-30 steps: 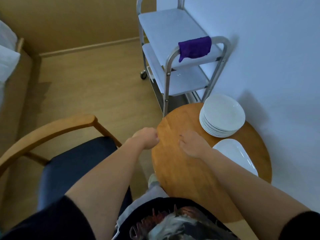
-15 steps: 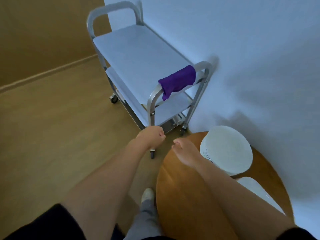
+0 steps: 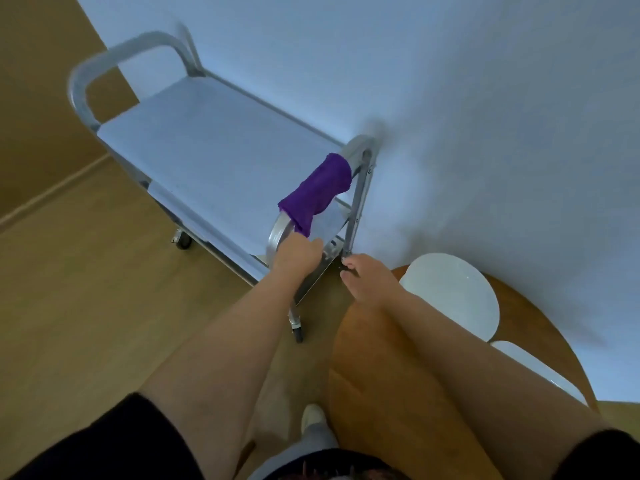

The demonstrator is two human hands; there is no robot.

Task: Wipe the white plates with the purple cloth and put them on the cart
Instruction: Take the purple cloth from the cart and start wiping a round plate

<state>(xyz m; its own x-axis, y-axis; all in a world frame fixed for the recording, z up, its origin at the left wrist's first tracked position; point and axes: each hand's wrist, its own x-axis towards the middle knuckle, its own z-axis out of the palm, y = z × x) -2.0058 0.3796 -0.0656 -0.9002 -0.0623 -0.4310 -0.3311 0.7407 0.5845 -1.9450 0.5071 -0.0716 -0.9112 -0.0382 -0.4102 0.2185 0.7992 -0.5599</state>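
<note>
Both my hands have left the counter [image 3: 398, 393]; my left hand [image 3: 298, 254], loosely curled, empty grip, nears the purple cloth [image 3: 317, 192] on the cart [image 3: 214, 157] handle. Right hand [image 3: 367, 278] relaxed, empty. A hasty tug could roll the cart (wheeled), and the white plates [image 3: 453, 292] sit close behind.

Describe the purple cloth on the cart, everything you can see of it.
The purple cloth is a deep violet, soft-looking fabric with a fine weave. It is draped over the near handle bar of the metal cart, wrapping most of the bar and bunched into folds, with one corner hanging down at its lower end. The left hand is just below that hanging corner; whether it touches the cloth cannot be told. The right hand is apart from it.
</note>
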